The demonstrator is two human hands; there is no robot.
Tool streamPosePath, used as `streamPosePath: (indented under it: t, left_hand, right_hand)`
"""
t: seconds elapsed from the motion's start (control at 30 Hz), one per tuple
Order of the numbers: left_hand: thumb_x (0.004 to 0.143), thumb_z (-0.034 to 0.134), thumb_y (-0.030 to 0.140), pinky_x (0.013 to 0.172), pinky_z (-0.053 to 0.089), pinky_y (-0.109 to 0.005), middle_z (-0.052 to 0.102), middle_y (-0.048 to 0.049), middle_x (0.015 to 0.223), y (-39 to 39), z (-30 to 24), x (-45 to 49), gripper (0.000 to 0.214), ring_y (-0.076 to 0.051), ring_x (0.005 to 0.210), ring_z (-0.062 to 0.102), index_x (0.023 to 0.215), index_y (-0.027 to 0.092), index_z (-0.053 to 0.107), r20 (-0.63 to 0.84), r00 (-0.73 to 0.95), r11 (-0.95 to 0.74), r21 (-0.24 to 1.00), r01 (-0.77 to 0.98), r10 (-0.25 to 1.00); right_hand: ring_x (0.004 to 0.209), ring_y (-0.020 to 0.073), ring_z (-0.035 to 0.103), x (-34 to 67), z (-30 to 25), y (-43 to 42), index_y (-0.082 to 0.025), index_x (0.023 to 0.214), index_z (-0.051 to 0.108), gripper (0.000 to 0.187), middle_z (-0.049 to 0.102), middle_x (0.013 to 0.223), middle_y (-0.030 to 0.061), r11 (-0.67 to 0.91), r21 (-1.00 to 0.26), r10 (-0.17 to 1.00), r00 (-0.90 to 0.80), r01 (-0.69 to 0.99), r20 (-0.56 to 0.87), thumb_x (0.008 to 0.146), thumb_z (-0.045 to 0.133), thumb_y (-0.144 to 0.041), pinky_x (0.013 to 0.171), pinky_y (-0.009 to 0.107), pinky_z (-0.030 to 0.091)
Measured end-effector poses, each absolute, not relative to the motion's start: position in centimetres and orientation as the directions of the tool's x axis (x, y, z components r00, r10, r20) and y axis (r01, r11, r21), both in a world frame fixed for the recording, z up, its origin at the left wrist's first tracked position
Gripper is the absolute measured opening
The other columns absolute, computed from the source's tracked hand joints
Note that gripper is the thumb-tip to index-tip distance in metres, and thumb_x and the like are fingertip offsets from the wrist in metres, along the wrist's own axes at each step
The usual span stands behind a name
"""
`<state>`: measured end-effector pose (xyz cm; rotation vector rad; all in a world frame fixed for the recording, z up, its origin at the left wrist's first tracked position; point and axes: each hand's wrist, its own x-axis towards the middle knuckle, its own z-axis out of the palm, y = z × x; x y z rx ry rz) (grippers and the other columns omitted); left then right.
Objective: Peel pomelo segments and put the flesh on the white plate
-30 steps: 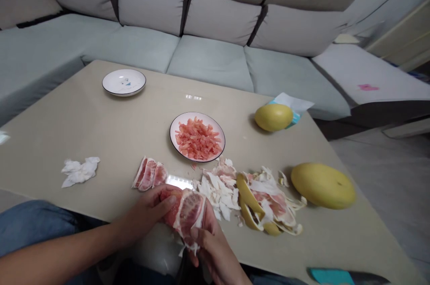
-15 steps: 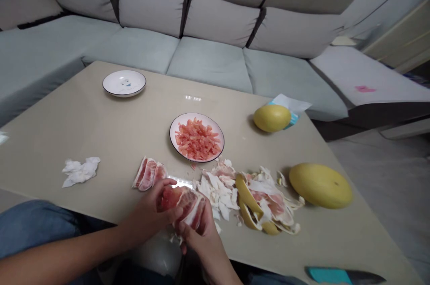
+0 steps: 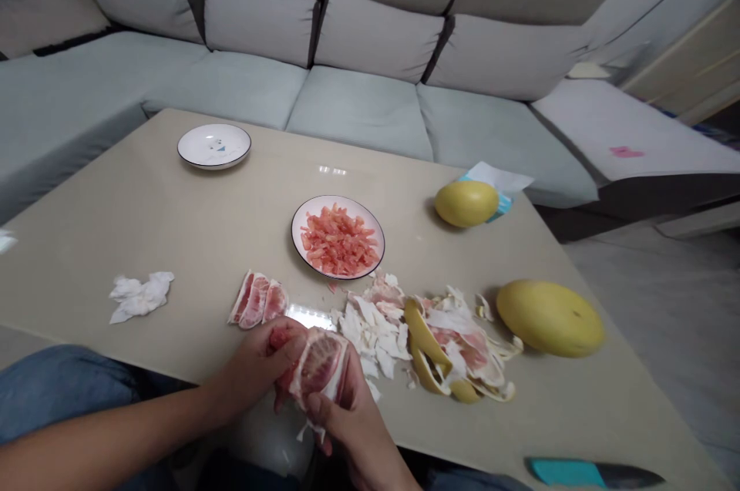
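Note:
Both hands hold a peeled piece of red pomelo [image 3: 319, 366] over the table's near edge. My left hand [image 3: 263, 356] is closed around its left side, where bare red flesh shows between the fingers. My right hand [image 3: 355, 414] grips the right side, thumb pressed on the pale membrane. Several pomelo segments [image 3: 258, 301] lie just beyond my left hand. Farther off is a plate [image 3: 297, 233] heaped with red pomelo pulp [image 3: 340, 240]. White membrane scraps [image 3: 375, 333] and yellow peel [image 3: 425, 341] are piled right of my hands.
A whole pomelo [image 3: 549, 317] sits at the right, another pomelo [image 3: 465, 203] farther back by a tissue pack [image 3: 502, 181]. A knife [image 3: 595, 473] lies at the near right edge. Crumpled tissue [image 3: 140, 297] is on the left, a white plate [image 3: 213, 146] at the far left. A sofa [image 3: 364, 109] stands behind.
The pomelo piece has been turned in my hands, so a broad membrane-edged face shows now. My left fingers have closed over the red flesh at its left side.

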<state>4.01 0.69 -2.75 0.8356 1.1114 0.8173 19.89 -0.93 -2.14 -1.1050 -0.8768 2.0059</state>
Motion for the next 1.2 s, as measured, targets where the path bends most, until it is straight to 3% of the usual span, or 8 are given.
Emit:
streamPosePath:
  t: [0.3,0.53,0.93,1.2]
  left_hand:
    - [0.085,0.054,0.056,0.033,0.040,-0.016,0.053,0.0043,0.050,0.6,-2.2,4.2,0.041,-0.007,0.037,0.044,0.081,0.016,0.057,-0.421,0.243,0.470,0.859,-0.203,0.874]
    - [0.088,0.051,0.053,0.033,0.039,-0.016,0.050,0.0062,0.048,0.1,-1.8,4.2,0.039,-0.007,0.035,0.043,0.089,0.015,0.058,-0.411,0.232,0.460,0.858,-0.229,0.882]
    - [0.086,0.055,0.053,0.032,0.039,-0.015,0.043,0.0099,0.044,0.1,-2.6,3.5,0.035,-0.006,0.032,0.043,0.087,0.018,0.054,-0.354,0.366,0.470,0.830,-0.302,0.861]
    - [0.084,0.056,0.056,0.033,0.039,-0.018,0.040,0.0094,0.043,0.7,-3.1,3.5,0.038,-0.008,0.033,0.041,0.083,0.018,0.055,-0.366,0.377,0.494,0.802,-0.335,0.851]
  right_hand:
    - [0.044,0.0060,0.040,19.5,-2.0,-0.9,-0.023,0.110,0.048,0.061,0.057,0.068,-0.0038,-0.579,-0.734,0.793,-0.453,-0.354,-0.407,0.064,0.078,-0.050,0.035,0.012,0.028]
    - [0.041,0.0025,0.031,19.9,-2.3,-0.7,-0.024,0.113,0.049,0.068,0.055,0.063,-0.0061,-0.625,-0.672,0.763,-0.492,-0.396,-0.419,0.058,0.083,-0.044,0.034,0.010,0.025]
    - [0.038,0.0009,0.031,21.3,-2.6,0.5,-0.021,0.110,0.050,0.060,0.056,0.064,-0.0067,-0.694,-0.580,0.688,-0.630,-0.428,-0.359,0.057,0.077,-0.022,0.030,0.008,0.021]
    - [0.037,0.0009,0.031,21.4,-2.9,0.5,-0.021,0.114,0.047,0.059,0.059,0.064,-0.0048,-0.690,-0.582,0.688,-0.639,-0.430,-0.343,0.061,0.074,-0.022,0.029,0.008,0.022]
